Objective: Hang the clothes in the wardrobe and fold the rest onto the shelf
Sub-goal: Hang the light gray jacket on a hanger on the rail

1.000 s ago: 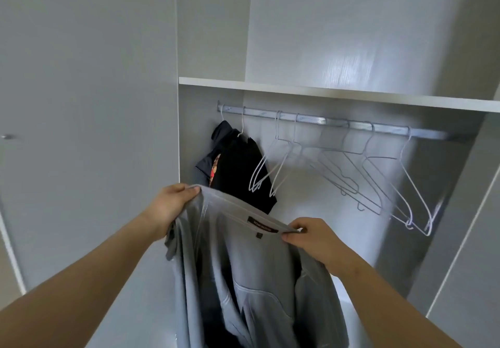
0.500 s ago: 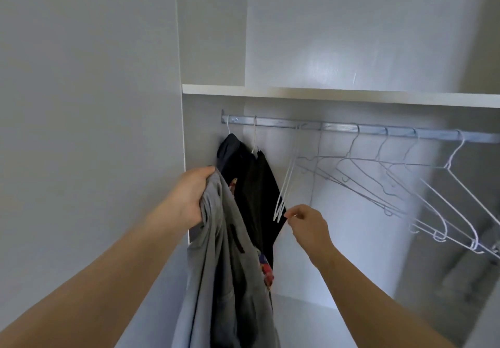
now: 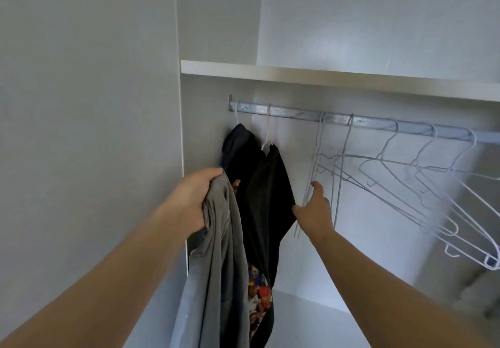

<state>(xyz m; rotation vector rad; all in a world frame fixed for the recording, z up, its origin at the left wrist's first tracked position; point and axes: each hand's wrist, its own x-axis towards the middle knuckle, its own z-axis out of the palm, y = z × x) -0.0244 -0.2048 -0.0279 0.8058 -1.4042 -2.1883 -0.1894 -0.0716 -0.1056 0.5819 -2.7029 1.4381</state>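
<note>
1. The step in hand appears to be fetching a hanger. The person stands at the open wardrobe with one piece of clothing ready and reaches towards the rail.
2. The left hand [image 3: 193, 201] has its fingers curled tight round the bunched top of a soft grey fabric garment [image 3: 217, 266]. It holds the garment up just beside the wardrobe's white side panel [image 3: 81, 131], at the left end of the hanging space.
3. The right hand [image 3: 316, 212] is spread, fingers straight and pointing up, thumb out to the side. It is at the lower part of the nearest thin white wire hanger [image 3: 310, 174]. It seems to touch the wire, but nothing is closed round it.
4. That hanger hangs edge-on from the silver metal rail [image 3: 297, 116]. It sits between two dark garments [image 3: 267, 198] hung at the left and a row of empty wire hangers [image 3: 405, 182] to the right.
5. The next move likely calls for closing the fingers round this one hanger. Its hook then has to lift off the rail without dragging its neighbours.
6. The grey garment looks limp and crumpled, gathered into long vertical folds that run out of view at the bottom. Its collar and shoulders cannot be made out, so it will probably need opening out first.
7. The white shelf [image 3: 324, 77] above the rail shows only its front edge.
</note>
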